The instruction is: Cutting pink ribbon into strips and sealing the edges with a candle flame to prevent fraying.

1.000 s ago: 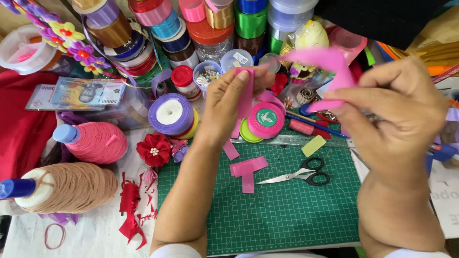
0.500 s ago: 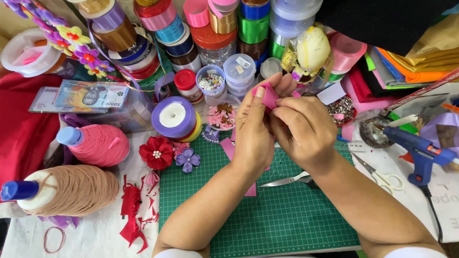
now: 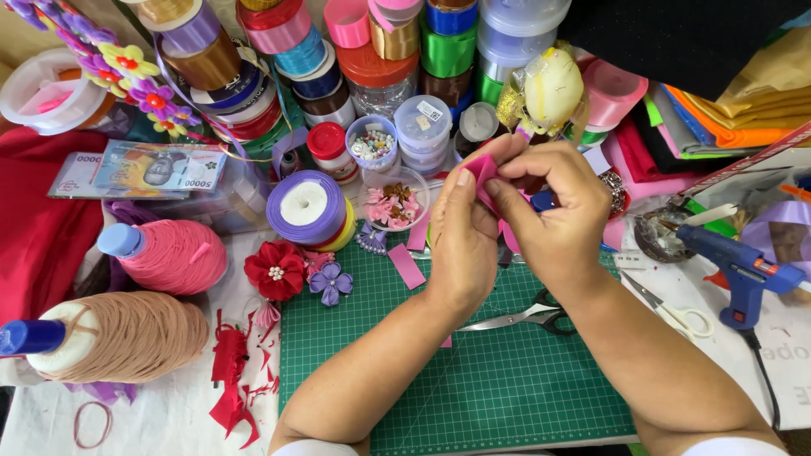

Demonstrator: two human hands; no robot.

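Pink ribbon piece (image 3: 483, 171) pinched between both hands above the green cutting mat (image 3: 473, 380), long axis slanting from upper left to lower right. Left hand (image 3: 463, 241) and right hand (image 3: 553, 215) closed on it, fingertips touching. Black-handled scissors (image 3: 528, 314) lie just below; purple ribbon spool (image 3: 306, 207) well left.

Glossy satin ribbon piece (image 3: 483, 173), matt green gridded mat (image 3: 498, 388), metal scissors (image 3: 528, 317)

Both hands meet above the cutting mat (image 3: 473, 397), scissors (image 3: 528, 317) lying on it beneath them, thread cones (image 3: 165, 253) off to the left, glue gun (image 3: 743, 274) right, ribbon spools (image 3: 279, 51) stacked behind.
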